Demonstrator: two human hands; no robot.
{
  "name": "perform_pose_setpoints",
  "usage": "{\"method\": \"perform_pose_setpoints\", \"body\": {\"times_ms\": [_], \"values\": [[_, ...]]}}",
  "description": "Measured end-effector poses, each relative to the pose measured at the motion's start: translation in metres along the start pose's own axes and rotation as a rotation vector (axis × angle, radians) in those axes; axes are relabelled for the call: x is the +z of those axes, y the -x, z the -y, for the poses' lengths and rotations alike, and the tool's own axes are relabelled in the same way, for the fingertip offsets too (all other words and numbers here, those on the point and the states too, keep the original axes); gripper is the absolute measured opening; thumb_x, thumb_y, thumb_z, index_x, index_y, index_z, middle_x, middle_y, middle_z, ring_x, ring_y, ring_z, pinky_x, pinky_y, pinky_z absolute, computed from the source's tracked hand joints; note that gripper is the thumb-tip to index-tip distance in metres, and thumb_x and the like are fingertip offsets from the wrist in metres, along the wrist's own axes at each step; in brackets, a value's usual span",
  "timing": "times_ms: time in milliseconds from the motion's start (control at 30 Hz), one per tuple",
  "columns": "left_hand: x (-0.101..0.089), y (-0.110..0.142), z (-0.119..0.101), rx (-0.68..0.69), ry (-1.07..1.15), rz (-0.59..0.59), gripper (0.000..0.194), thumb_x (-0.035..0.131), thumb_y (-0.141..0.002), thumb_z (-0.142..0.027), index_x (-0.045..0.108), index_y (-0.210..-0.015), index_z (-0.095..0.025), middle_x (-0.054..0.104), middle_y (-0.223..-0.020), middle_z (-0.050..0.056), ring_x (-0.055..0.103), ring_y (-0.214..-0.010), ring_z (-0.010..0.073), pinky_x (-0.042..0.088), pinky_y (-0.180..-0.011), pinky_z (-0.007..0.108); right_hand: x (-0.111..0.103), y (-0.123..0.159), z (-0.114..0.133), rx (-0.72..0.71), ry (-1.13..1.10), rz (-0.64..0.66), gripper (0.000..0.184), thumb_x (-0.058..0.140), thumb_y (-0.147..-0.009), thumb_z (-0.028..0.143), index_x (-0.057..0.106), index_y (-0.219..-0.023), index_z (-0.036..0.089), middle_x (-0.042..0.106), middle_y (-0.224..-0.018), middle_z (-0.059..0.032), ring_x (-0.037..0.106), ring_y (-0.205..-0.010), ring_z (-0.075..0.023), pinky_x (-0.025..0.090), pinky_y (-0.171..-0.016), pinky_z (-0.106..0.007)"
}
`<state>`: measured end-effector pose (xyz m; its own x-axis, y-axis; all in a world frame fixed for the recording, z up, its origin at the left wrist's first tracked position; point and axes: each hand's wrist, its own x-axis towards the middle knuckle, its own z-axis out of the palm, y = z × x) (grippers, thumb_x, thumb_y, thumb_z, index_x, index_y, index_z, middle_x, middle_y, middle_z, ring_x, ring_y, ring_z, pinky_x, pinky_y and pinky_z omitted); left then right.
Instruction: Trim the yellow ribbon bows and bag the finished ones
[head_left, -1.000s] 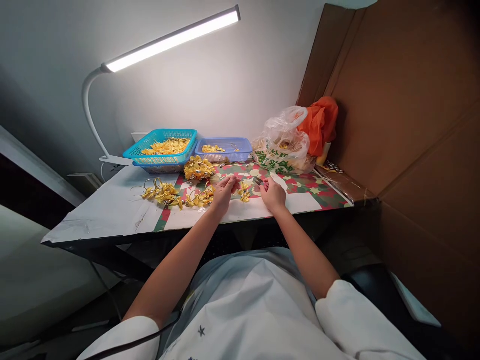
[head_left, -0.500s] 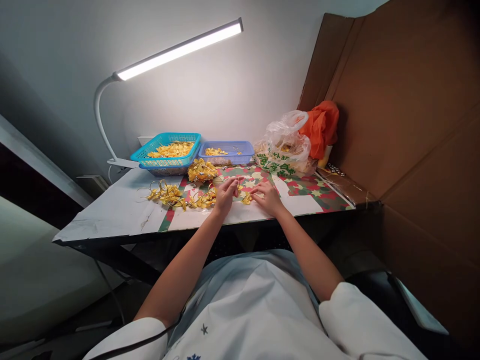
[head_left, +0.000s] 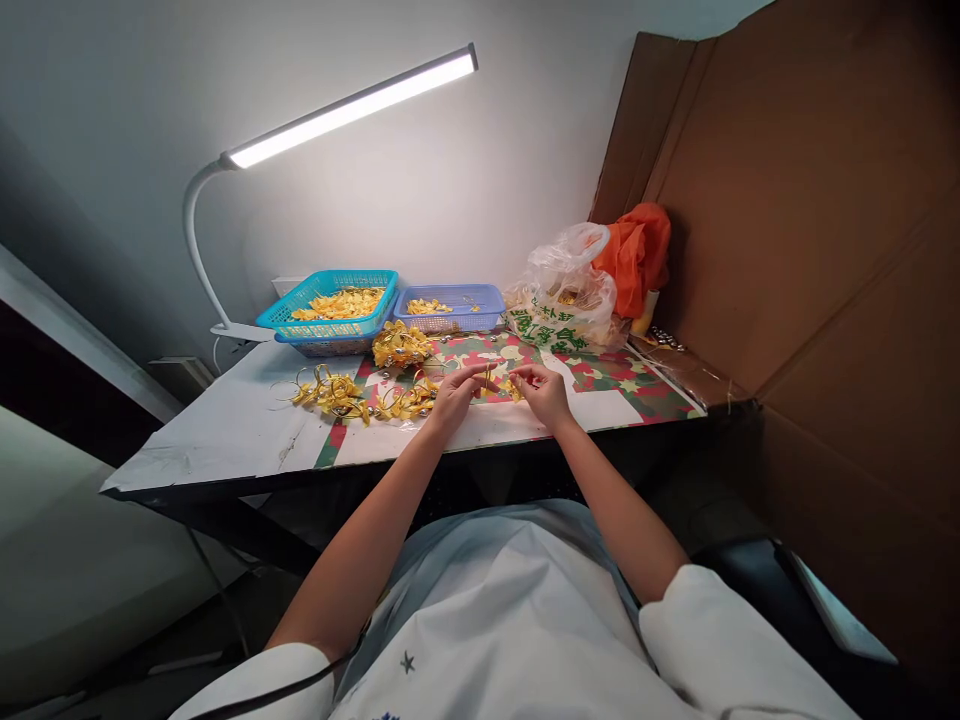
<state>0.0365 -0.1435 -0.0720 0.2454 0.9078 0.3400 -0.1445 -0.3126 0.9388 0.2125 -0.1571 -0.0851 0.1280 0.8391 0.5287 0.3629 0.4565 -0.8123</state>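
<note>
Over the table's front part, my left hand [head_left: 454,398] is closed with thumb and index finger pinching a thin gold wire piece [head_left: 487,378]. My right hand [head_left: 543,394] is closed in a pinch on a small gold flower piece [head_left: 515,388], just right of the left fingertips. Left of my hands lies a row of gold flowers on curled wires [head_left: 409,400], with silver beads among them. Another tangle of gold flowers [head_left: 330,390] rests farther left. A rounded bunch of gold flowers [head_left: 402,344] sits behind them.
A turquoise basket [head_left: 330,328] and a purple basket [head_left: 450,322] hold gold pieces at the back. Right of them stand a plastic bag [head_left: 566,300] and an orange bag [head_left: 637,255]. A clip lamp [head_left: 352,105] shines overhead; a cardboard panel [head_left: 825,220] walls the right side.
My right hand has lifted a gold flower piece from the tabletop and now holds it near my left fingertips. My left hand has tilted lower, fingers pointing right. The view has shifted slightly.
</note>
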Motion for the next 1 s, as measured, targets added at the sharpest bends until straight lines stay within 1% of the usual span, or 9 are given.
{"method": "perform_pose_setpoints", "body": {"times_ms": [100,200,267,300,433,567,700,867,1000], "values": [[0.002,0.002,0.0,-0.015,0.01,0.036,0.028,0.064,-0.072,-0.028,0.076,-0.095,-0.018,0.072,-0.066,0.003,0.053,-0.063,0.0151,0.041,-0.063,0.028,0.0,0.0,0.001,-0.001,-0.008,-0.001,0.021,0.063,-0.076,0.038,0.073,-0.077,0.019,0.068,-0.073,-0.0037,0.052,-0.066,-0.0152,0.043,-0.064,-0.029],[0.003,0.003,0.001,-0.02,0.002,0.141,0.033,0.077,-0.067,-0.033,0.075,-0.096,-0.018,0.072,-0.073,0.004,0.059,-0.068,0.0156,0.042,-0.064,0.027,0.001,0.001,0.003,-0.019,-0.003,-0.015,0.019,0.062,-0.076,0.036,0.071,-0.076,0.019,0.067,-0.071,-0.0031,0.05,-0.062,-0.0143,0.042,-0.061,-0.029],[0.004,0.003,0.003,-0.004,-0.054,0.192,0.034,0.081,-0.065,-0.035,0.075,-0.095,-0.019,0.071,-0.076,0.003,0.056,-0.063,0.0135,0.04,-0.06,0.026,0.001,0.002,0.004,-0.037,0.017,-0.035,0.017,0.061,-0.075,0.033,0.07,-0.075,0.019,0.065,-0.068,-0.0019,0.05,-0.06,-0.014,0.041,-0.059,-0.028],[0.004,0.003,0.004,0.012,-0.09,0.197,0.033,0.082,-0.064,-0.035,0.075,-0.092,-0.019,0.07,-0.076,0.002,0.054,-0.061,0.0122,0.038,-0.057,0.025,0.002,0.003,0.005,-0.045,0.032,-0.044,0.015,0.06,-0.075,0.032,0.069,-0.074,0.019,0.064,-0.066,-0.0012,0.049,-0.058,-0.0138,0.041,-0.058,-0.028],[0.003,0.002,0.009,0.065,-0.207,0.163,0.03,0.083,-0.063,-0.039,0.072,-0.08,-0.018,0.067,-0.077,0.001,0.049,-0.059,0.01,0.035,-0.054,0.024,0.005,0.005,0.006,-0.039,0.108,-0.034,0.008,0.059,-0.071,0.027,0.062,-0.069,0.02,0.055,-0.056,0.0025,0.049,-0.053,-0.0128,0.039,-0.056,-0.027],[0.002,0.002,0.012,0.092,-0.281,0.14,0.032,0.083,-0.063,-0.043,0.068,-0.077,-0.017,0.065,-0.075,0.0,0.044,-0.057,0.0084,0.034,-0.053,0.023,0.007,0.006,0.007,-0.057,0.239,0.002,0.006,0.06,-0.068,0.024,0.056,-0.064,0.021,0.051,-0.052,0.0049,0.047,-0.051,-0.0118,0.038,-0.057,-0.026],[0.002,0.003,0.011,0.111,-0.336,0.142,0.035,0.082,-0.063,-0.044,0.063,-0.073,-0.017,0.06,-0.07,-0.002,0.041,-0.056,0.0085,0.033,-0.053,0.023,0.008,0.006,0.012,-0.068,0.33,0.014,0.009,0.06,-0.066,0.02,0.052,-0.062,0.021,0.048,-0.05,0.0062,0.043,-0.049,-0.0112,0.036,-0.059,-0.026],[0.003,0.003,0.008,0.097,-0.294,0.164,0.032,0.081,-0.062,-0.04,0.061,-0.071,-0.017,0.059,-0.067,-0.003,0.044,-0.058,0.009,0.034,-0.055,0.023,0.008,0.007,0.015,-0.068,0.343,0.011,0.011,0.059,-0.065,0.02,0.049,-0.06,0.021,0.046,-0.049,0.0063,0.042,-0.049,-0.0113,0.034,-0.059,-0.027],[0.005,0.002,0.008,0.027,-0.194,0.15,0.029,0.081,-0.061,-0.035,0.059,-0.068,-0.017,0.058,-0.064,-0.003,0.046,-0.057,0.0087,0.033,-0.054,0.022,0.008,0.007,0.013,-0.077,0.309,0.013,0.012,0.06,-0.066,0.023,0.05,-0.061,0.021,0.046,-0.051,0.006,0.043,-0.05,-0.0111,0.035,-0.059,-0.026]]}}
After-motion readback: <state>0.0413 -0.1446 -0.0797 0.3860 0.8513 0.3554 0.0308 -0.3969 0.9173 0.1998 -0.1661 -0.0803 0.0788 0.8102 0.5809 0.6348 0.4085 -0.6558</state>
